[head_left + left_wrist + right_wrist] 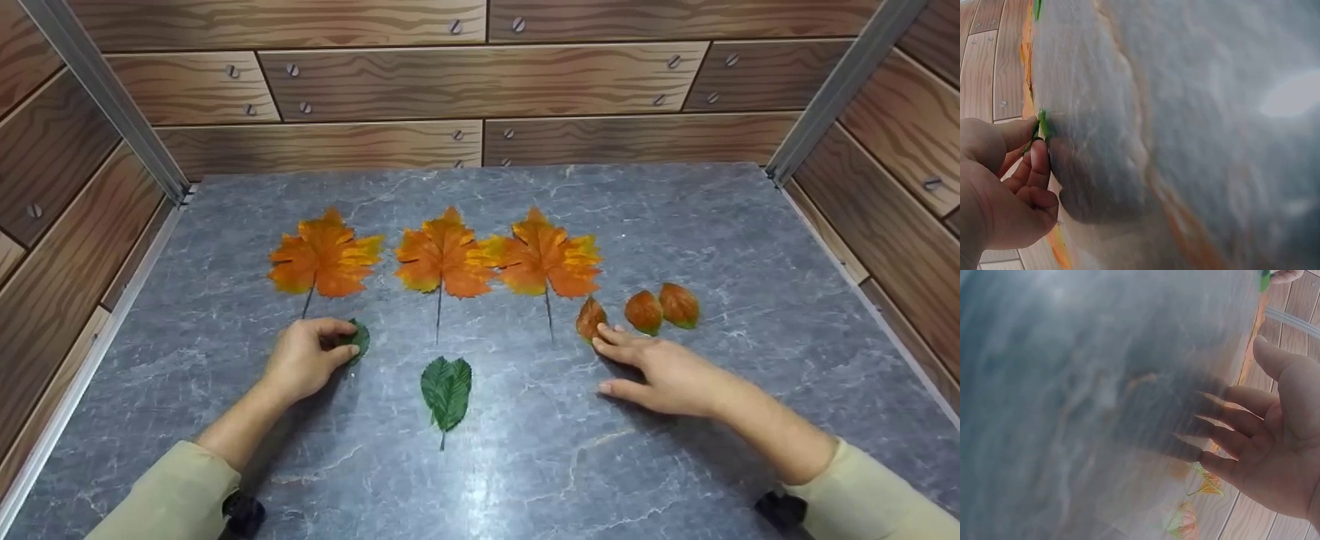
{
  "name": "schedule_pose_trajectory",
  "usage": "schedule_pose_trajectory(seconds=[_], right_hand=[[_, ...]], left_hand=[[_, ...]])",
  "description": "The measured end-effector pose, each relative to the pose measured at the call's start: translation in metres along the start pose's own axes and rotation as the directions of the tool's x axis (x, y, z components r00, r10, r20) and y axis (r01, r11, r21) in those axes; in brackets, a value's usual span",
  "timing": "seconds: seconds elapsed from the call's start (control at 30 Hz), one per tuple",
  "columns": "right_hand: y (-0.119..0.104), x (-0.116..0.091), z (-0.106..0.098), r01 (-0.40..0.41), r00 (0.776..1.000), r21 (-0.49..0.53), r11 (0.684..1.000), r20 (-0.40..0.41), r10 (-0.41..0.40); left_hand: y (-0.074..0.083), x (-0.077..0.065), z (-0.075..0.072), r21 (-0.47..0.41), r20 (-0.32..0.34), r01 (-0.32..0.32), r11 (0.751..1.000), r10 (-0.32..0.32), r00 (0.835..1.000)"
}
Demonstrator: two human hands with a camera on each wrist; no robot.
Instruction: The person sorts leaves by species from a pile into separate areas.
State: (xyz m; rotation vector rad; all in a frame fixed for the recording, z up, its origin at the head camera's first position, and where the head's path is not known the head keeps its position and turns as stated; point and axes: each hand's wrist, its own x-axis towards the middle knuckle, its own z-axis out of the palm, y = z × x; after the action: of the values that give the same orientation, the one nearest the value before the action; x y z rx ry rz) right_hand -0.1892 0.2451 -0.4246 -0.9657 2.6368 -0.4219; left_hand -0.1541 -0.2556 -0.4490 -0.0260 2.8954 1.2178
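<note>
My left hand [306, 358] pinches a small green leaf [361, 342] between thumb and fingers, low over the table, just below the left orange maple leaf [322, 255]. In the left wrist view the same green leaf [1042, 125] appears edge-on at the fingertips. My right hand [667, 375] lies palm down with fingers stretched out, its fingertips at the edge of a brown leaf [591, 318]. Seen from the right wrist, the fingers [1241, 422] are spread and the thumb stands apart. Between the hands lie overlapping green leaves [448, 394] with a short stem pointing toward me.
Two more orange maple leaves, the middle one [444, 255] and the right one [546, 255], lie in the row with edges meeting. Right of them rest two brown leaves [643, 312] [679, 305]. Wood-patterned panels [480, 82] wall in the grey marbled table [525, 472].
</note>
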Motion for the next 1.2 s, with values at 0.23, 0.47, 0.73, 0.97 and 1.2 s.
schedule_pose_trajectory(seconds=[0.23, 0.47, 0.73, 0.97, 1.2], right_hand=[[-0.001, 0.001, 0.0, -0.001, 1.0, -0.007, 1.0, -0.008, 0.001], [-0.001, 0.0, 0.0, -0.003, 1.0, -0.002, 1.0, -0.011, 0.003], [-0.001, 0.0, -0.001, -0.01, 1.0, 0.005, 1.0, 0.006, 0.01], [0.0, 0.0, -0.001, -0.01, 1.0, 0.006, 1.0, 0.003, 0.01], [0.0, 0.0, -0.001, -0.008, 1.0, 0.004, 1.0, 0.003, 0.008]], left_hand=[[-0.005, -0.004, -0.003, 0.027, -0.03, -0.028, 0.999, 0.028, 0.999], [-0.004, -0.01, -0.013, 0.024, -0.055, -0.009, 1.0, 0.01, 0.998], [-0.005, -0.012, -0.019, 0.028, -0.085, -0.021, 0.999, 0.024, 0.996], [0.014, -0.018, -0.012, -0.042, -0.093, -0.021, 0.999, 0.017, 0.996], [0.04, -0.025, 0.02, -0.222, 0.001, -0.061, 0.973, 0.063, 0.998]])
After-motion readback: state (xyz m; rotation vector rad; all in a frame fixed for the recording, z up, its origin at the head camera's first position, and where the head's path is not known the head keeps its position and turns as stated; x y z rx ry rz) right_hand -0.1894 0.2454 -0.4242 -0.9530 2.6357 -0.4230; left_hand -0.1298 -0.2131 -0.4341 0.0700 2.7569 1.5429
